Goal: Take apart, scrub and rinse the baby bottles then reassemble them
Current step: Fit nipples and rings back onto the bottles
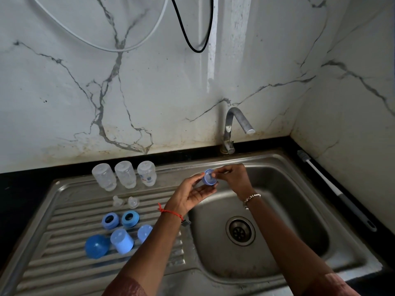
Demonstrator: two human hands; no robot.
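Over the sink basin, in the single head view, the left hand cradles a blue screw ring with curled fingers, while the right hand pinches at the ring's centre; whether a clear teat sits there is too small to tell. Holding it above the bowl likely keeps drips off the counter. Well left of the hands, the drainboard carries sorted rows, probably to drain: three upturned bottles, two teats, two more rings and the caps. A bottle brush lies unused, right of the basin.
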